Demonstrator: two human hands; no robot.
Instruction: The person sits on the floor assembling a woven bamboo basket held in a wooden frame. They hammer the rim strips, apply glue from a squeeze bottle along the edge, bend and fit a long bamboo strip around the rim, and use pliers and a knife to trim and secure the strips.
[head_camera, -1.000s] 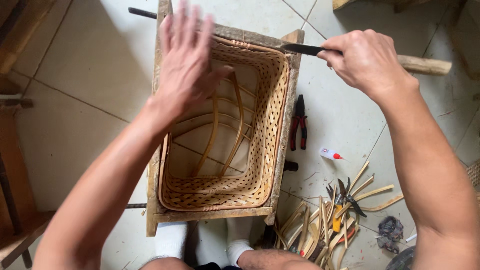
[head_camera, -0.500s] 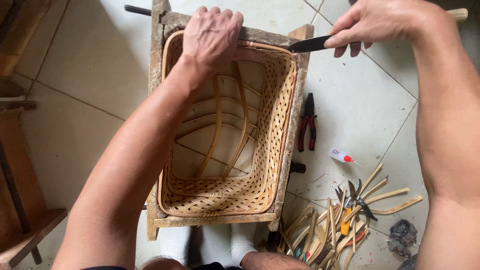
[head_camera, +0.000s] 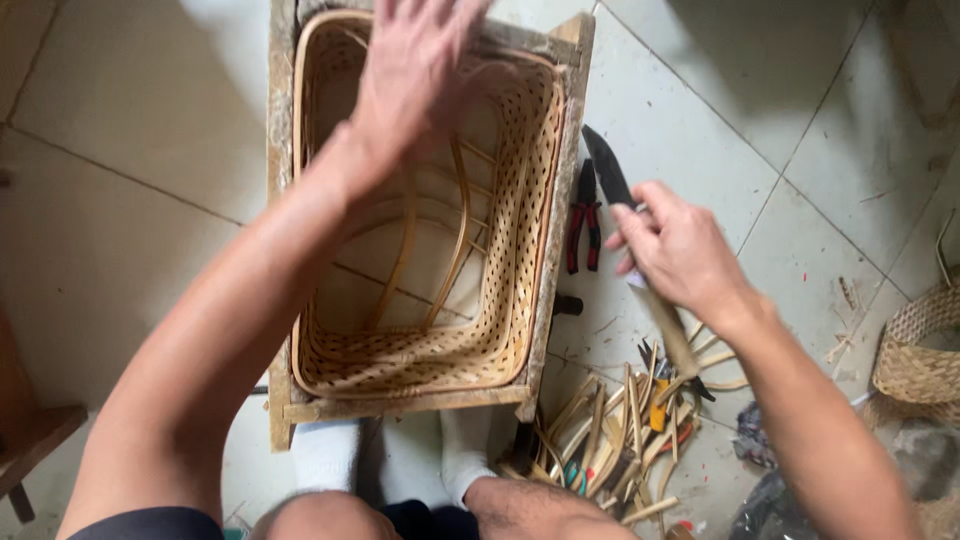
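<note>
Left hand (head_camera: 420, 75), fingers spread, blurred over woven bamboo basket (head_camera: 500, 200): steady the rim. Right hand (head_camera: 680, 250) grips knife (head_camera: 605, 170); keep blade angled away.

left arm stretched forward, left hand (head_camera: 415, 75) open with fingers spread, right hand (head_camera: 675, 250) curled tight in a grip

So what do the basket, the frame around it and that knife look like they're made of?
Basket: woven cane or bamboo strips, pale tan, with an open lattice weave. Frame: rough, weathered unpainted wood. Knife, in the right hand: dark, dull metal blade, and the handle looks wooden.
</note>
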